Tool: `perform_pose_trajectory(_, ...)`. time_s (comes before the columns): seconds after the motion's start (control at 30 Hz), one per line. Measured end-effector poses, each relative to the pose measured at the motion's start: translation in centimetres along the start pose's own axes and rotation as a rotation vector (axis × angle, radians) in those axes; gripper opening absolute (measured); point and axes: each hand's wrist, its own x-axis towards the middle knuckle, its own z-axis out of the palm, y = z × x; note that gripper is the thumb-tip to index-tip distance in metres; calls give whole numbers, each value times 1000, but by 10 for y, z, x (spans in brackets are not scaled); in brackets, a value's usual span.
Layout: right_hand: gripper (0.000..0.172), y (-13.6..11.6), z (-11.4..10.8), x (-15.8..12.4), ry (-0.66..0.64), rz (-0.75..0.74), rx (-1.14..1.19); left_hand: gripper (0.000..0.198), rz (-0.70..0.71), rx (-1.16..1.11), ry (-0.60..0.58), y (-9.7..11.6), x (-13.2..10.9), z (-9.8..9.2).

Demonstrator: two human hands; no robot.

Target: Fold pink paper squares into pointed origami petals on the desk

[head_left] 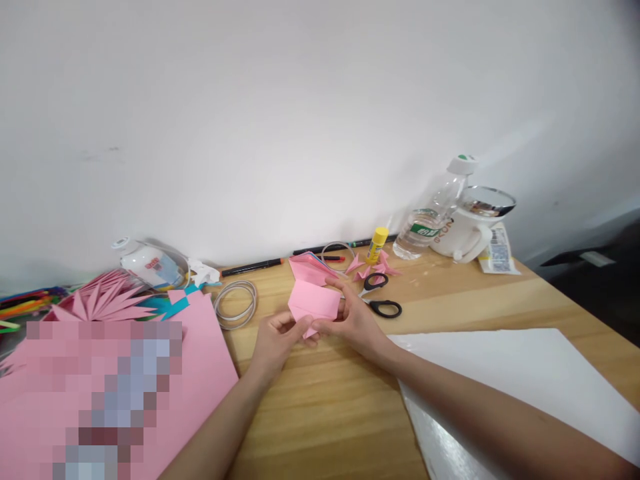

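Far left, pink sheet: large, flat on the wooden table, lower left of frame; part of it pixelated.
Folded pink fans: behind the sheet, mid-left, pointed pleats spread.
Wire rings: just beside the sheet's upper right corner, left of centre.
Left hand: centre frame, fingers curled, pinching the lower left corner of the folded pink paper.
Folded pink paper: centre, lifted just above the table, held between both hands.
Right hand: right of centre, partly closed, thumb and fingers gripping the paper's right edge.
Scissors: black handles, on the table just behind the right hand.
Glue stick: yellow, upright, near the wall.
Water bottle: tilted, against the white jug, upper right.
White sheet: lower right, under the right forearm.
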Motion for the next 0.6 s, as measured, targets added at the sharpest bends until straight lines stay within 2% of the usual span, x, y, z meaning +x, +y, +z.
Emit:
perform_pose_trajectory(0.2,68,-5,3,-1,38,-14,-54,21,-14,12,4,2,0,1)
perform_pose_trajectory(0.6,70,-1,2,1,59,-4,-87,22,-36,10,10,1,-1,2)
